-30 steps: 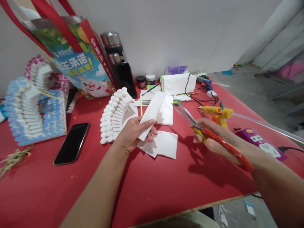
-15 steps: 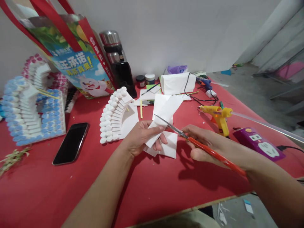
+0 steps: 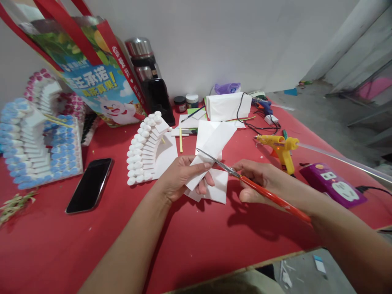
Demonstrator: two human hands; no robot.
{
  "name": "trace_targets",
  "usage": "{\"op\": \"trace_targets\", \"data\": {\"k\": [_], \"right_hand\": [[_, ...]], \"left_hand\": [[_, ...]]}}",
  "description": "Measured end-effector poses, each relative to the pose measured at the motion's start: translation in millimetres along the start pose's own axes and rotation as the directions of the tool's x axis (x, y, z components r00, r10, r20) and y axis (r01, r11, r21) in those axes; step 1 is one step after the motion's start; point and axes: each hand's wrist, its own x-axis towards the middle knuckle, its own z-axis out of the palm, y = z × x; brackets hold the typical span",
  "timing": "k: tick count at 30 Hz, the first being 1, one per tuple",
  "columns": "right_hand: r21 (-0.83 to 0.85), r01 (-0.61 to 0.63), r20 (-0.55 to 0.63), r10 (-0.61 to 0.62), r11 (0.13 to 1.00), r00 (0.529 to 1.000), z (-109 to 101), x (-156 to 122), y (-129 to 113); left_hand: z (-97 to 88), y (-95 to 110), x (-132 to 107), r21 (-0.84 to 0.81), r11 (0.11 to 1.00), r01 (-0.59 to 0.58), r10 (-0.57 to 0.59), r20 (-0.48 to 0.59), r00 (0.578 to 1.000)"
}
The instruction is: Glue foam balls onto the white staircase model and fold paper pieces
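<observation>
My left hand [image 3: 188,173] pinches a white paper strip [image 3: 216,143] between thumb and fingers, tilted up to the right. In my right hand [image 3: 255,179] is a pair of scissors [image 3: 269,194] with red handles. Their metal blades lie across the strip, just above my left thumb; whether they are parted is hard to make out. Under my left hand more white paper pieces [image 3: 218,185] rest on the red table [image 3: 196,245]. To the left of that hand stands a white curved model [image 3: 143,151], edged with cotton-like tips.
A yellow glue gun [image 3: 280,149] and a purple power strip [image 3: 333,185] are at the right. A phone [image 3: 90,185], blue-and-white model [image 3: 39,147] and printed bag [image 3: 101,77] occupy the left. Paint jars [image 3: 192,102], a flask [image 3: 142,57] and a black cable [image 3: 241,110] are behind.
The scissors and my right hand have shifted slightly left, with the blades still across the paper strip. The whole view has moved a little; my left hand keeps its hold.
</observation>
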Motion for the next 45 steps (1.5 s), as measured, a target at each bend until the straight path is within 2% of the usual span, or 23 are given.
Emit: {"op": "trace_targets", "data": {"k": [12, 17, 22, 26, 29, 31, 33, 36, 38, 40, 42, 45], "right_hand": [[0.046, -0.071, -0.033, 0.073, 0.996, 0.997, 2.4, 3.2, 1.1], [-0.009, -0.057, -0.067, 0.057, 0.998, 0.996, 3.1, 4.2, 2.7], [-0.14, -0.057, -0.165, 0.033, 0.988, 0.986, 5.5, 4.4, 1.7], [-0.16, -0.05, -0.179, 0.021, 0.986, 0.984, 5.3, 2.3, 4.5], [-0.245, -0.097, -0.321, 0.014, 0.965, 0.947, 3.5, -0.2, 6.8], [-0.409, -0.204, -0.43, 0.009, 0.889, 0.903, 2.3, 0.5, 6.1], [-0.568, -0.327, -0.494, 0.006, 0.755, 0.87, 2.1, 5.0, 4.4], [-0.675, -0.467, -0.542, 0.045, 0.571, 0.839, 4.0, 17.4, 4.0], [-0.709, -0.523, -0.559, 0.074, 0.473, 0.826, 5.6, 25.6, 6.1], [-0.747, -0.527, -0.546, 0.078, 0.405, 0.834, 6.3, 30.6, 7.7], [-0.792, -0.497, -0.505, 0.076, 0.354, 0.86, 5.6, 32.3, 4.4], [-0.843, -0.437, -0.448, 0.039, 0.314, 0.893, 5.2, 34.3, -16.1]], "left_hand": [[-1.9, -1.7, -0.8, 0.019, 1.0, -0.004, 0.003, 0.011, 1.0], [-2.6, -1.0, -0.6, 0.02, 1.0, -0.002, 0.002, 0.024, 1.0], [-4.7, -2.6, 0.0, 0.048, 0.999, 0.007, -0.008, 0.012, 1.0], [-5.2, -1.4, 0.0, 0.062, 0.998, -0.01, 0.01, 0.005, 1.0], [-4.5, 2.1, 0.2, 0.071, 0.996, -0.05, 0.054, -0.064, 0.996], [-4.0, 3.8, 0.8, 0.075, 0.991, -0.11, 0.119, -0.128, 0.985], [-3.8, 4.0, 1.7, 0.039, 0.981, -0.188, 0.192, -0.191, 0.963], [-4.8, 1.5, 3.6, -0.052, 0.96, -0.277, 0.255, -0.257, 0.932], [-6.9, -1.0, 5.3, -0.025, 0.949, -0.313, 0.294, -0.282, 0.913], [-10.1, -3.4, 7.6, 0.101, 0.934, -0.342, 0.356, -0.302, 0.884], [-14.1, -5.9, 10.4, 0.308, 0.885, -0.35, 0.443, -0.323, 0.836], [-20.5, -9.8, 14.0, 0.615, 0.723, -0.316, 0.588, -0.306, 0.749]]}}
